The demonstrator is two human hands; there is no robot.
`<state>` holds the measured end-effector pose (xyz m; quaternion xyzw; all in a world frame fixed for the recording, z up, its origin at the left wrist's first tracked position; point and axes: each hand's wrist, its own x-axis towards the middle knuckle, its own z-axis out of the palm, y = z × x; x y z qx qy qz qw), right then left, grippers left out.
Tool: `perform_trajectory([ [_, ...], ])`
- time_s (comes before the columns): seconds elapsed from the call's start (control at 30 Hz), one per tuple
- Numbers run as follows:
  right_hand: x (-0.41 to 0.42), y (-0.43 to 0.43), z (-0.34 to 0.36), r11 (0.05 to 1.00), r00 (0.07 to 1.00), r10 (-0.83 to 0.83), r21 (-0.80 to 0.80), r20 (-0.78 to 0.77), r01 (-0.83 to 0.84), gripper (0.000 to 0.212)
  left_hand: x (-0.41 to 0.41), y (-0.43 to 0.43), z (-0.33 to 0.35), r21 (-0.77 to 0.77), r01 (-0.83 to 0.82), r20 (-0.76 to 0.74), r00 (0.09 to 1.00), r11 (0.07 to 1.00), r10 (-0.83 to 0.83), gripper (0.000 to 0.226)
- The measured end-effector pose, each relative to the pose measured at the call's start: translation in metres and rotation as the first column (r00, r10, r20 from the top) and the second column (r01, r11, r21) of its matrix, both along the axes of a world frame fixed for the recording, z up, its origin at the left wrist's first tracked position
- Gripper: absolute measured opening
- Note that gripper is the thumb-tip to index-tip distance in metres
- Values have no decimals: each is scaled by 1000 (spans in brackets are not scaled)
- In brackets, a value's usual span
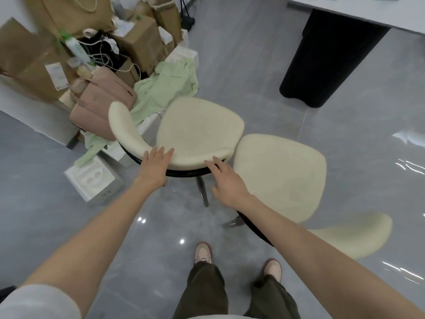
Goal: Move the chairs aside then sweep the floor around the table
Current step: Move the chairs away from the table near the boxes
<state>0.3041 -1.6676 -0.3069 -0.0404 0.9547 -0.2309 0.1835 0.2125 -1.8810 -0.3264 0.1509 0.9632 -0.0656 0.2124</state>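
Shoes point(202, 250) planted on glossy grey floor point(147, 249), directly below both hands.

Left hand point(156, 163): fingers straight, laid flat on the near rim of the first chair point(200, 130), where the seat meets the curved backrest point(124, 127). Gripping nothing.

Right hand point(226, 183): fingers spread and loose, tips at the seat's near edge. Touching or just short of it, cannot tell. Nothing held.

Second chair point(280, 178): just right of the right hand, passing under that forearm, its seat nearly touching the first chair's.

Handling, as a guess: padded cream seat on a thin dark frame point(184, 173) and slim legs, so probably light enough for one person. The upholstery will give under the fingers and offers poor purchase. Better to hook the fingers under the stiff frame rim, or take the backrest. The polished floor should let the legs slide, so dragging may do.

Beyond the left hand: foam box point(92, 178), pink bag point(99, 104), green cloth point(167, 86) and cardboard boxes point(138, 40), all crowded just behind the first chair. Little room that way.

Far beyond the right hand: table point(368, 12) on a black pedestal point(331, 58), well apart from both chairs.
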Motion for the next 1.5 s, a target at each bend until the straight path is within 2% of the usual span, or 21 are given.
perform_trajectory([
  [0.17, -37, -33, -15, 986, 998, 34, 161, 43, -41, 74, -37, -25, -12, -23, 129, 9, 992, 991, -129, 82],
  [0.33, -71, -39, -29, 982, 998, -14, 187, 55, 3, 71, -44, -27, -15, 55, 128, -77, 989, 990, -123, 65],
  [0.47, -92, -44, -40, 952, 1000, 7, 306, 11, -10, 68, -50, -27, -15, -32, 222, -105, 969, 975, -224, 52],
  [0.57, -91, -52, -39, 928, 997, 65, 364, 45, -77, 68, -49, -32, -11, -95, 287, -85, 952, 953, -295, 47],
  [0.77, -66, -72, -31, 907, 989, 126, 395, 80, -148, 67, -24, -53, -13, -106, 290, -64, 952, 951, -298, 44],
  [0.87, -56, -79, -32, 913, 987, 142, 374, 80, -162, 56, -12, -62, -16, -63, 218, -32, 975, 974, -220, 47],
  [0.97, -53, -79, -28, 962, 990, 101, 242, 100, -123, 51, -3, -69, -16, -27, 119, 23, 993, 993, -118, 51],
  [1.07, -48, -71, -18, 998, 992, -26, 65, 127, 18, 47, 6, -57, -5, 47, 10, 103, 995, 999, -15, 54],
  [1.17, -34, -55, -7, 976, 975, -185, -95, 127, 198, 43, 14, -31, 11, 146, -79, 172, 984, 986, 53, 49],
  [1.37, 11, 11, -2, 943, 945, -312, -90, 94, 320, 45, 31, 19, 31, 237, -107, 106, 991, 966, 83, 41],
  [1.5, 55, 75, 4, 912, 913, -401, -60, 76, 405, 43, 57, 77, 46, 275, -64, 70, 996, 959, 46, 38],
])
